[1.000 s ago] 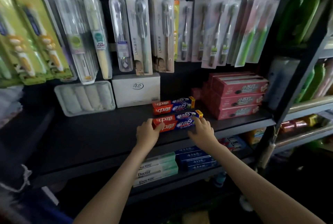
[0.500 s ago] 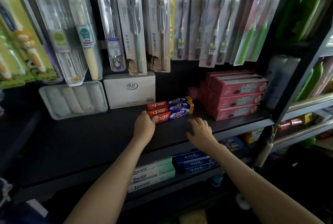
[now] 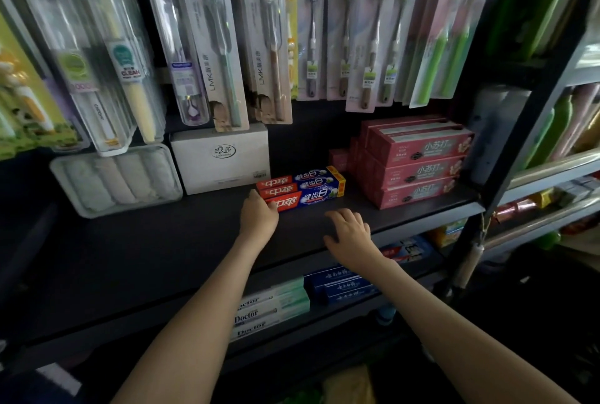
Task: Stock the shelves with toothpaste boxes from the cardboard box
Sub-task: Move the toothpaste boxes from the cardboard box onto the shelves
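Head view: two red-and-blue toothpaste boxes lie on the dark shelf [image 3: 162, 247], lengthwise, side by side, between a white carton [image 3: 220, 160] on the left and a stack of pink boxes [image 3: 418, 170] on the right. The rear box [image 3: 300, 178] sits just beside the carton's lower right corner, and the front box [image 3: 305, 199] now touches it along its whole length.

A second ago the front box lay nearer the shelf's front edge, well apart from the rear one, with a hand on each end. It has since been slid back until the two meet. The right hand [image 3: 350, 234] has let go. It is open, fingers loosely spread and holding nothing, just in front of the box's right half, near the front edge. The left hand [image 3: 258, 217] is still at the box's left end, fingers bent against it. Whether it pinches the end or only pushes it I cannot tell.

By my judgement this box is placed, bar a last nudge to square it. The cardboard box is out of view, so the likely next move is to reach back for more. Bare shelf in front of the pair leaves room for a further row.
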